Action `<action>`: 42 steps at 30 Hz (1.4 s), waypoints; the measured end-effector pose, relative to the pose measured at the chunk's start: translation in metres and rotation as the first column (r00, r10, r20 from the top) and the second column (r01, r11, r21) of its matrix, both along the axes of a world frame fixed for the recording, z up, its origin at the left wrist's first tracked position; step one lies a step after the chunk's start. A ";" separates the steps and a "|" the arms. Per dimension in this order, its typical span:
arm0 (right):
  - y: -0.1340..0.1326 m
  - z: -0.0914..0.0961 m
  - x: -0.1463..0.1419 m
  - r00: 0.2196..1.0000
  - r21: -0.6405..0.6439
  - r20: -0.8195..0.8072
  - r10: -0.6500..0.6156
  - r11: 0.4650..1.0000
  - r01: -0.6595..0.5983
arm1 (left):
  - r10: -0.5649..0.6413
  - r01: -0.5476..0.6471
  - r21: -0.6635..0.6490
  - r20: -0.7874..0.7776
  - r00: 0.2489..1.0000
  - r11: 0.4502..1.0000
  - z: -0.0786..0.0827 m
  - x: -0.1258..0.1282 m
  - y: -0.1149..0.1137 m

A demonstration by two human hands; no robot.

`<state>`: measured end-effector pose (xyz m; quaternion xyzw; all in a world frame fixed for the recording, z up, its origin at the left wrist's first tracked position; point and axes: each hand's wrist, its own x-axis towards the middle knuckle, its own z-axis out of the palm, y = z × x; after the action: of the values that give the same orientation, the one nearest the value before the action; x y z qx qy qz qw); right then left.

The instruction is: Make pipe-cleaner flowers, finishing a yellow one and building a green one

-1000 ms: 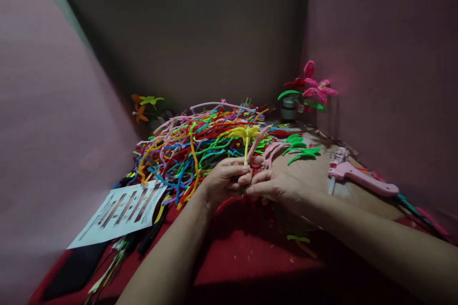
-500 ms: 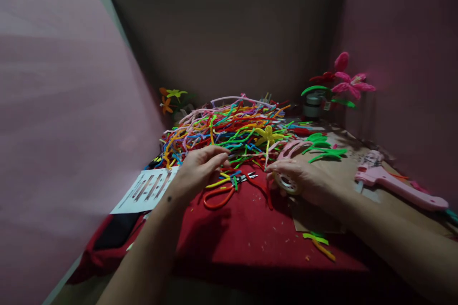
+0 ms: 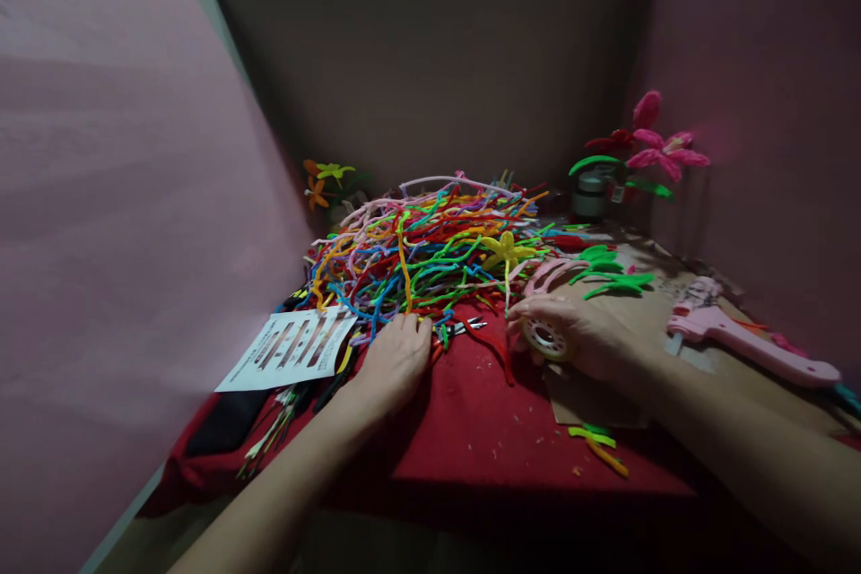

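Observation:
My left hand (image 3: 394, 363) lies knuckles up on the red cloth (image 3: 484, 439), at the near edge of a big pile of coloured pipe cleaners (image 3: 417, 256). Its fingers curl over the handles of small cutters, whose metal tips (image 3: 471, 325) stick out to the right. My right hand (image 3: 578, 336) pinches the thin stem of a yellow pipe-cleaner flower (image 3: 506, 247), which stands upright. The same hand also holds a roll of tape (image 3: 543, 338).
A pink glue gun (image 3: 746, 339) lies at the right on brown cardboard (image 3: 646, 314), near green pipe-cleaner leaves (image 3: 609, 273). Pink flowers (image 3: 659, 151) stand in a jar (image 3: 590, 193) at the back. A printed card (image 3: 292, 348) lies left. Walls close in on three sides.
My hands have parted. The left one let go of the flower stem, moved left, then dropped onto the orange-handled cutters, covering them. The right keeps the yellow flower and tape roll.

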<state>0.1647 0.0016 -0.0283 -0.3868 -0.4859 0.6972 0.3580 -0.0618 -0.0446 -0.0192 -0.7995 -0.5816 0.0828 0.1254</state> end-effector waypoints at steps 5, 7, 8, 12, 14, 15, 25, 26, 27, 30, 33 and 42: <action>0.003 -0.005 0.001 0.999 0.003 -0.042 0.033 0.999 -0.033 | -0.004 0.003 -0.055 -0.027 1.000 0.998 0.005 -0.004 0.007; 0.003 -0.007 0.002 0.997 0.000 -0.068 0.045 0.999 -0.045 | -0.008 0.006 -0.077 -0.027 1.000 0.997 0.005 -0.004 0.009; 0.004 -0.007 0.002 0.996 0.000 -0.077 0.047 0.999 -0.047 | -0.011 0.009 -0.087 -0.025 1.000 0.996 0.005 -0.004 0.011; 0.003 -0.005 0.002 0.997 -0.007 -0.073 0.038 0.999 -0.038 | -0.017 0.015 -0.116 -0.014 1.000 0.993 0.009 -0.002 0.014; 0.001 -0.003 0.002 0.996 -0.011 -0.075 0.040 0.999 -0.041 | -0.019 0.018 -0.132 -0.005 1.000 0.991 0.015 -0.003 0.013; 0.000 -0.001 0.002 0.996 -0.007 -0.074 0.043 0.999 -0.044 | -0.017 0.017 -0.150 0.004 1.000 0.989 0.019 -0.003 0.012; -0.007 0.009 0.001 0.996 0.009 -0.061 0.057 0.998 -0.057 | -0.056 0.039 -0.225 -0.073 0.996 0.974 0.046 -0.011 -0.002; -0.006 0.008 0.002 0.996 0.005 -0.063 0.056 0.998 -0.056 | -0.077 0.068 -0.237 -0.029 0.997 0.969 0.048 -0.016 -0.002; -0.006 0.007 0.002 0.997 -0.002 -0.063 0.052 0.999 -0.052 | -0.080 0.085 -0.259 0.031 0.996 0.962 0.051 -0.023 -0.002; -0.003 0.004 0.002 0.998 -0.010 -0.056 0.037 0.999 -0.038 | -0.006 0.135 -0.374 0.325 0.946 0.918 0.059 -0.038 -0.001; -0.002 0.001 0.002 0.997 0.008 -0.057 0.043 0.999 -0.043 | 0.183 0.225 -0.452 0.696 0.694 0.863 0.064 -0.043 0.003; -0.001 -0.003 0.000 0.998 0.054 -0.045 0.033 0.998 -0.030 | 0.371 0.179 -0.334 0.896 -0.246 0.925 0.050 -0.013 0.013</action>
<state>0.1644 0.0002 -0.0309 -0.3531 -0.5020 0.6982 0.3685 -0.0748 -0.0315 0.0312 -0.5103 -0.4913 -0.4667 -0.5296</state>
